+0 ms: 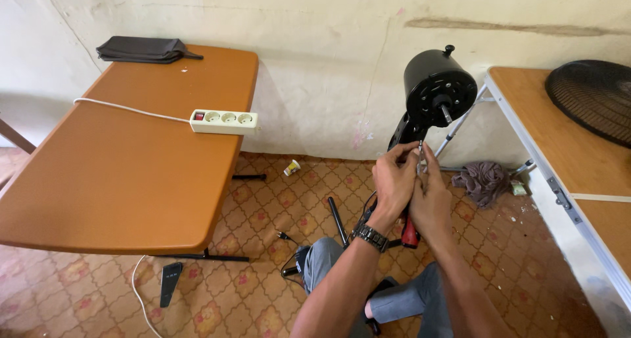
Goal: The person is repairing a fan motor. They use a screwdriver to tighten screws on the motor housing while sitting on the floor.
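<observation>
A black fan motor housing [439, 89] with a bare shaft stands on its stand in front of me. Just below it, my left hand [393, 183] and my right hand [430, 200] are pressed together. My right hand grips a screwdriver with a red and black handle [410, 233], its metal shaft pointing up toward the motor. My left hand's fingertips pinch near the screwdriver's tip [419, 150]; any small part there is too small to make out. A metal watch [371, 236] sits on my left wrist. The fan's black base legs [336, 219] lie on the floor.
An orange folding table [131, 173] on the left carries a white power strip [223, 121] with its cord and a dark folded pouch [141, 49]. A wooden table [578, 154] on the right holds a black fan grille [591, 98]. A grey rag [483, 180] lies on the patterned tile floor.
</observation>
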